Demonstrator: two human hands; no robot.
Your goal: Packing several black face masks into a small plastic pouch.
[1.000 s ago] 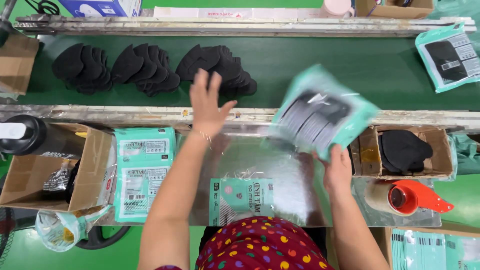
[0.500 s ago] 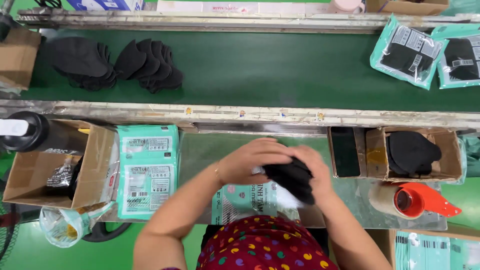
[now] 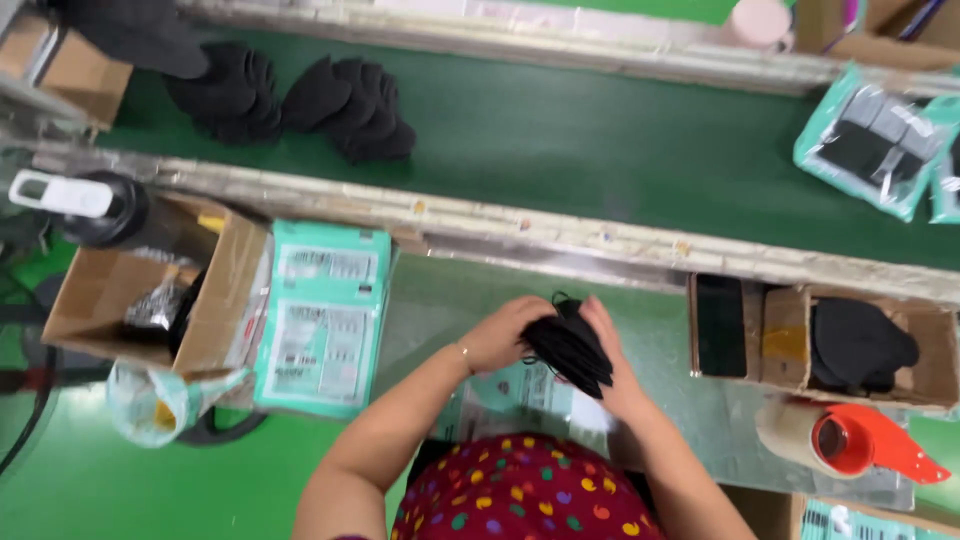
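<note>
Black fabric masks, stacked into a small bundle [image 3: 568, 345], sit clamped between both hands over the shiny metal worktop [image 3: 440, 300]. The left hand [image 3: 500, 335] curls its fingers round the bundle's near-left edge; the right hand [image 3: 612, 362] presses flat against its other side, fingers wrapped under. Beneath the hands lies a pale green plastic pouch [image 3: 520, 385], mostly hidden by the wrists and the spotted red clothing.

Left of the left hand the worktop is bare up to a stack of teal printed pouches [image 3: 322, 315], which lean on an open brown cardboard box [image 3: 215, 300]. Right of the right hand stands a shallow cardboard tray [image 3: 930, 350] holding more black masks, its contents hard to make out, and nearer, a red tape dispenser [image 3: 860, 440] cut off at the frame edge.

Beyond the hands, past a metal rail [image 3: 500, 225], runs a dark green conveyor belt [image 3: 600, 140]. Fanned piles of black masks [image 3: 290, 100] lie far left on it; filled teal packets [image 3: 880, 140], partly cropped, lie far right.
</note>
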